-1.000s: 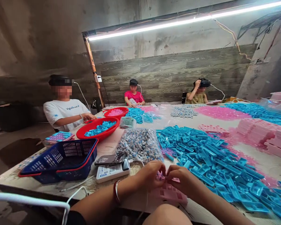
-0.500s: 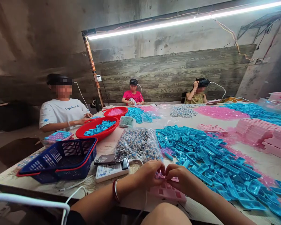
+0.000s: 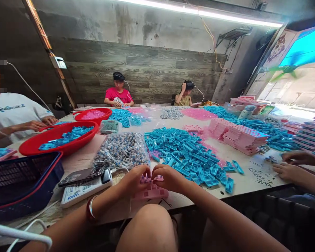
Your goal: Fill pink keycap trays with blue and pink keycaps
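My left hand [image 3: 135, 179] and my right hand [image 3: 168, 177] meet above a pink compartment tray [image 3: 155, 193] at the table's front edge. Both have their fingers bent and pinched close together. Small pink bits show between them, but what the fingertips grip is too small and hidden to tell. Just beyond my hands is a clear plastic bag [image 3: 120, 150] full of small grey-white and blue parts. A heap of blue translucent plastic pieces [image 3: 185, 154] spreads beyond and to the right of my right hand.
A phone [image 3: 80, 175] rests on a white box-shaped device [image 3: 81, 190] at left, near a dark blue basket [image 3: 23, 185] and a red basin [image 3: 31, 145]. Stacked pink trays [image 3: 245, 138] stand at right. Co-workers sit around; another person's hands [image 3: 291, 168] are at the right edge.
My view has swung to the right, bringing a fan and another person's hands into sight. My two hands stay pinched together over the pink tray.
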`<control>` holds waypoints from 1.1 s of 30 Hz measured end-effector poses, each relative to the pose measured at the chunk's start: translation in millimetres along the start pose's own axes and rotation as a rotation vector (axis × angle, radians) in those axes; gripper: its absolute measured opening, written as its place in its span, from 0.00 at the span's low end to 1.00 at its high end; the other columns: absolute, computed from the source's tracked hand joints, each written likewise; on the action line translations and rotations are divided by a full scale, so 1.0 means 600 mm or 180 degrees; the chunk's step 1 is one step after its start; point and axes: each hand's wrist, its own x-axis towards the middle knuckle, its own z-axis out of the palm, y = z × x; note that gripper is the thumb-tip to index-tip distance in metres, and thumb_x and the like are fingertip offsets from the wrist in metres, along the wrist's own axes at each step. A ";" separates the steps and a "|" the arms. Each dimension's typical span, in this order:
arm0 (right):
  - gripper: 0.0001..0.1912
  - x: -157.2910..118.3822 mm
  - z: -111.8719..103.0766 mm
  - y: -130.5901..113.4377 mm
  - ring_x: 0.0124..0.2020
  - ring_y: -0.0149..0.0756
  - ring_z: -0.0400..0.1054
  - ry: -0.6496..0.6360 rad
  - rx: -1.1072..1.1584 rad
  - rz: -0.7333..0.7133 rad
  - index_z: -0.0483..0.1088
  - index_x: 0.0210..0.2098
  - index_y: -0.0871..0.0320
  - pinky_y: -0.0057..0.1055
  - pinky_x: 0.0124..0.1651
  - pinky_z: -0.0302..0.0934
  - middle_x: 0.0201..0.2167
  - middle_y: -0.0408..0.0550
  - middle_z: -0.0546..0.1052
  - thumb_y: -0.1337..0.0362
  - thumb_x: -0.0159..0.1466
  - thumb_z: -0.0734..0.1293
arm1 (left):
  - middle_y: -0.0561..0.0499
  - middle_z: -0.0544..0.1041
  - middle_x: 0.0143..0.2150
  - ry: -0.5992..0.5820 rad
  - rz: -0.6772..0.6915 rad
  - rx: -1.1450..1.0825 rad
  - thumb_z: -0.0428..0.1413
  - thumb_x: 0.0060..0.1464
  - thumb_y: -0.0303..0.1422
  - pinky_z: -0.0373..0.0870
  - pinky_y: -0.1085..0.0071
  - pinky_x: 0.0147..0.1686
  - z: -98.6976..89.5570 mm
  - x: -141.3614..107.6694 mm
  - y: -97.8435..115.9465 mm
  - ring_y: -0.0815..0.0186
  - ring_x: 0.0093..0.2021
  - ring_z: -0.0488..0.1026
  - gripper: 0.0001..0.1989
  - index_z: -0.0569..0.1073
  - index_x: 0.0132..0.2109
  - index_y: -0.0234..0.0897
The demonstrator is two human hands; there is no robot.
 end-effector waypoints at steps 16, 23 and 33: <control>0.03 0.001 0.008 0.001 0.35 0.34 0.70 0.0022 -0.0055 -0.0159 0.75 0.29 0.59 0.27 0.38 0.63 0.31 0.47 0.77 0.72 0.54 0.70 | 0.54 0.70 0.32 -0.0045 -0.0034 -0.0066 0.56 0.46 0.30 0.61 0.73 0.32 -0.007 0.001 0.010 0.67 0.32 0.66 0.08 0.66 0.34 0.36; 0.06 0.004 0.003 -0.011 0.35 0.34 0.70 -0.0052 -0.0132 -0.0102 0.74 0.27 0.59 0.27 0.38 0.63 0.30 0.47 0.76 0.75 0.51 0.70 | 0.54 0.70 0.33 -0.0038 -0.0077 -0.0103 0.58 0.45 0.30 0.61 0.73 0.33 -0.006 -0.002 0.006 0.67 0.33 0.66 0.09 0.67 0.35 0.36; 0.08 -0.001 0.015 -0.002 0.38 0.36 0.69 -0.0106 0.0031 -0.0022 0.74 0.28 0.59 0.29 0.40 0.63 0.33 0.47 0.76 0.77 0.53 0.69 | 0.52 0.72 0.34 -0.0003 -0.0053 -0.0397 0.59 0.46 0.26 0.62 0.75 0.34 -0.009 -0.001 0.007 0.68 0.34 0.67 0.09 0.68 0.36 0.34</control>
